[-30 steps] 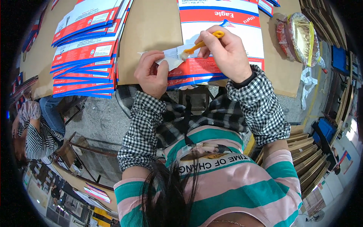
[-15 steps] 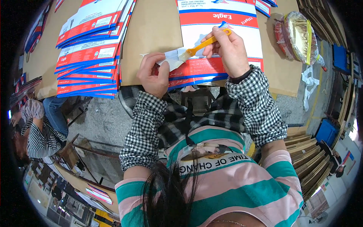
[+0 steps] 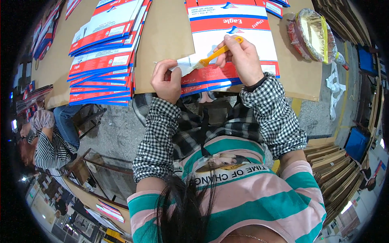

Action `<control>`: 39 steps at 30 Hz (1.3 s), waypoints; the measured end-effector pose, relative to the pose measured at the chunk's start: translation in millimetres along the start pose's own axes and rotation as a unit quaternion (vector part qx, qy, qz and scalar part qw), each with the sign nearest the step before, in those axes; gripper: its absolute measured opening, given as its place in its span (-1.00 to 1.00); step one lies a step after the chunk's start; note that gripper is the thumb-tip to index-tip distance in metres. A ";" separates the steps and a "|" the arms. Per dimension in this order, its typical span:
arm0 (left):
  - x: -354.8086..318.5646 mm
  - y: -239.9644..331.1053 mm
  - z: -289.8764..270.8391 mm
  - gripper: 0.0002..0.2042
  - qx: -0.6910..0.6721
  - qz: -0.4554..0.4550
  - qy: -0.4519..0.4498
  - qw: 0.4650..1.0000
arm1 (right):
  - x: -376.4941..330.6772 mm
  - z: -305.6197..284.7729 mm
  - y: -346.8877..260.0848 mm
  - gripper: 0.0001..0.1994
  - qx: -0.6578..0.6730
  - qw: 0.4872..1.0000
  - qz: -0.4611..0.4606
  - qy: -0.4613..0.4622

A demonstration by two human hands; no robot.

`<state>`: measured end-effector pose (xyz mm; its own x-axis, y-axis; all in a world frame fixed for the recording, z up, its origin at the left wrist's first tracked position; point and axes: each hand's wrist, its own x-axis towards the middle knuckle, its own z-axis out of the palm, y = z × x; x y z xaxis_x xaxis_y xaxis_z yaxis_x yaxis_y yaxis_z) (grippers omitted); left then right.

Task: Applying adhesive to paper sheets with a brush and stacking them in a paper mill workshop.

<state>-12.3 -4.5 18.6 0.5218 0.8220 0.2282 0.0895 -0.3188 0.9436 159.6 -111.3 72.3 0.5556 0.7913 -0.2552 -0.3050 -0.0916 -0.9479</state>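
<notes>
My right hand [image 3: 244, 60] is closed round the yellow handle of a brush [image 3: 216, 53]. Its pale bristles rest against a small white flap [image 3: 185, 65] at the left edge of a printed cardboard sheet [image 3: 231, 42]. My left hand [image 3: 167, 81] pinches that flap between thumb and fingers. Red, white and blue, the sheet lies flat in front of me on the brown table [image 3: 162, 34]. Whether the flap belongs to the sheet or is a separate piece I cannot tell.
Overlapping printed cartons [image 3: 105, 52] lie stacked at the left. A plastic-lined tub [image 3: 314, 36] of pale paste stands at the right, with a white plastic strip [image 3: 334, 87] hanging below it. Flat brown cardboard [image 3: 328, 172] is stacked beyond. Another person [image 3: 50, 141] sits at lower left.
The brush has moved slightly down along the flap, and my right hand with it. The flap now lies flatter. The whole view has shifted a little.
</notes>
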 end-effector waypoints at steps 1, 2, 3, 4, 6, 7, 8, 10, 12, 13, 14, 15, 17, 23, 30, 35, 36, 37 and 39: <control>0.5 -1.4 0.3 -0.89 -0.013 0.000 0.001 1.000 | 0.5 0.6 -0.6 -0.67 0.001 1.000 -0.003 0.000; 0.1 -3.2 0.5 -0.89 -0.012 0.003 0.001 1.000 | 0.2 1.5 -1.0 -0.67 0.008 0.999 -0.017 0.027; -0.2 -5.4 0.8 -0.89 -0.018 0.007 0.004 1.000 | -0.2 2.2 -1.3 -0.67 0.015 0.998 -0.030 0.054; -0.8 -6.7 0.4 -0.88 -0.023 0.010 0.008 1.000 | -1.0 2.2 0.1 -0.67 0.016 0.998 -0.033 0.053; -0.3 -5.3 0.8 -0.89 -0.013 0.002 0.004 1.000 | -1.7 -0.1 2.2 -0.68 0.000 1.000 0.004 -0.003; 0.0 -4.7 0.9 -0.90 -0.003 -0.011 0.001 1.000 | -3.5 -3.8 0.4 -0.69 0.026 1.000 0.001 -0.001; -0.1 -4.7 0.4 -0.90 -0.001 -0.007 0.002 1.000 | -4.7 -6.9 -1.3 -0.69 0.028 1.000 -0.002 -0.003; 1.1 -6.9 1.3 -0.94 0.012 -0.009 0.008 1.000 | -7.1 -14.0 -4.5 -0.69 0.096 0.993 -0.048 0.044; 4.7 -10.6 -0.2 -0.93 0.030 -0.002 0.001 1.000 | -13.3 -21.1 -11.1 -0.68 0.112 0.990 -0.060 0.057; 6.6 -13.0 -0.7 -0.91 0.046 -0.001 -0.006 0.999 | -16.6 -25.5 -13.0 -0.67 0.126 0.987 -0.070 0.069; 8.2 -16.2 1.2 -0.91 0.047 0.003 -0.007 0.999 | -21.0 -31.1 -15.4 -0.67 0.139 0.984 -0.079 0.082; 9.7 -19.6 3.5 -0.87 0.029 -0.026 -0.012 0.999 | -26.3 -36.6 -17.4 -0.67 0.135 0.983 -0.088 0.084; 11.3 -14.6 5.3 -0.78 0.000 -0.086 -0.026 0.996 | -36.3 -44.9 -17.0 -0.67 0.150 0.980 -0.089 0.094; 21.4 -29.9 10.0 -0.71 0.105 -0.052 0.001 0.993 | -67.1 -59.2 -14.8 -0.69 0.190 0.968 -0.078 0.143; 42.2 -8.9 21.9 -0.61 0.327 -0.077 0.014 0.942 | -78.7 -70.0 -8.5 -0.71 0.208 0.964 -0.081 0.147; 46.6 -4.1 30.7 -0.62 0.399 -0.101 0.019 0.911 | -90.7 -75.8 -15.6 -0.74 0.235 0.952 -0.112 0.163; 48.2 -2.7 32.4 -0.63 0.413 -0.098 0.031 0.905 | -90.7 -77.4 -15.1 -0.76 0.239 0.948 -0.114 0.178; 45.6 -1.0 34.1 -0.65 0.392 -0.105 0.043 0.913 | -93.8 -77.9 -13.3 -0.76 0.247 0.944 -0.116 0.187; 37.9 -16.5 34.8 -0.70 0.335 -0.032 0.087 0.938 | -99.1 -83.7 -10.7 -0.77 0.256 0.939 -0.125 0.192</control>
<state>35.5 15.5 3.3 0.3552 0.8960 0.2665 0.6594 -0.4423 0.6080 172.5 -239.2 91.8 0.8675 0.4642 -0.1790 -0.4048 0.4493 -0.7964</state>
